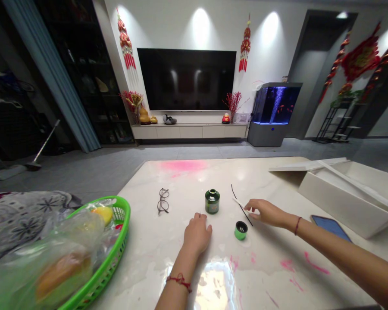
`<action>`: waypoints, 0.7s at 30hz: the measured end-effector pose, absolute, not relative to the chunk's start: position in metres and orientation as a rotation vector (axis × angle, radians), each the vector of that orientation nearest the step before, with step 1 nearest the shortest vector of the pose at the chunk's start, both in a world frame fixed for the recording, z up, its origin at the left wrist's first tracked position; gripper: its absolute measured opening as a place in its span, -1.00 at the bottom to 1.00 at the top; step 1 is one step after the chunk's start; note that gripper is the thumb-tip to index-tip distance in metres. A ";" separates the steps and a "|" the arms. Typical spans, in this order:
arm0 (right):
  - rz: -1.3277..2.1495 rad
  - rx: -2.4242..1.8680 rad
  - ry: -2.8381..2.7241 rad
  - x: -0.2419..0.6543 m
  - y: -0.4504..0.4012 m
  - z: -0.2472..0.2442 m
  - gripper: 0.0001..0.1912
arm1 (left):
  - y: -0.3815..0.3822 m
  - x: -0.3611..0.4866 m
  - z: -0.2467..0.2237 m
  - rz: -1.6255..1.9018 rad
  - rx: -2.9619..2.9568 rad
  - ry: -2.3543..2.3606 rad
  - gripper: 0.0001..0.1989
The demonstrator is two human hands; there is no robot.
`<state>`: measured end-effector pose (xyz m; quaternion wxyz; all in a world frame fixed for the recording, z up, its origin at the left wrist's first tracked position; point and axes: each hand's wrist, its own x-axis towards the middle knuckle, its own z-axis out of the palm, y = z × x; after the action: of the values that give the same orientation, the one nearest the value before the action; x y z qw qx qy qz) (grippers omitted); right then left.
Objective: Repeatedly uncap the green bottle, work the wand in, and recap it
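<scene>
My left hand (198,232) rests on the pale tabletop with its fingers bent and spread a little, nothing in it. Just beyond it stands a dark green glass bottle (212,202) with an open neck. My right hand (260,212) pinches a thin white stick (239,202), whose far end points up and left. Beneath the stick, a thin black rod (248,218) lies on the table. A green cap (241,230) with a dark hollow top sits between my hands, nearer to me. Dark-framed glasses (163,201) lie left of the bottle.
At the left is a green basket (125,215) holding plastic bags and food. On the right are a phone (331,228) and a white box (349,193) with its lid off to one side. Pink stains mark the tabletop (168,267).
</scene>
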<state>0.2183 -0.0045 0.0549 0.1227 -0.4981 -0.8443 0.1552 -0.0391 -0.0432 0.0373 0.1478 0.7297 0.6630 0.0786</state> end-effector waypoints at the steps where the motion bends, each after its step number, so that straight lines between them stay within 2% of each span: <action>1: 0.503 -1.469 -2.412 0.217 -0.006 0.059 -0.78 | -0.043 -0.039 0.037 0.228 2.102 1.908 -0.62; 3: 0.615 -1.474 -2.356 0.212 -0.011 0.066 -0.72 | -0.043 -0.039 0.036 0.237 2.113 1.908 -0.62; 5: 0.686 -1.470 -2.386 0.202 -0.018 0.071 -0.56 | -0.042 -0.039 0.035 0.242 2.124 1.907 -0.62; 7: 0.642 -1.433 -2.533 0.191 -0.025 0.072 -0.37 | -0.042 -0.039 0.034 0.245 2.129 1.908 -0.62; 8: 0.584 -1.432 -2.614 0.185 -0.027 0.072 -0.35 | -0.042 -0.039 0.034 0.247 2.130 1.908 -0.63; 10: 0.526 -1.448 -2.731 0.177 -0.026 0.072 -0.50 | -0.042 -0.040 0.034 0.250 2.132 1.905 -0.63; 12: 0.623 -1.440 -2.715 0.172 -0.017 0.077 -0.69 | -0.042 -0.040 0.034 0.248 2.130 1.903 -0.62; 14: 0.774 -1.406 -2.494 0.169 0.000 0.085 -0.74 | -0.042 -0.040 0.035 0.243 2.130 1.900 -0.62; 17: 0.963 -1.302 -2.004 0.162 0.032 0.097 -0.72 | -0.041 -0.040 0.035 0.238 2.131 1.900 -0.63; 21: 1.053 -1.159 -1.637 0.141 0.063 0.094 -0.56 | -0.040 -0.038 0.037 0.242 2.105 1.929 -0.62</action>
<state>0.1411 0.0631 0.0941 0.4243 -0.4635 -0.6543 0.4209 -0.0376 -0.0401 0.0366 0.1375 0.7277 0.6668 0.0835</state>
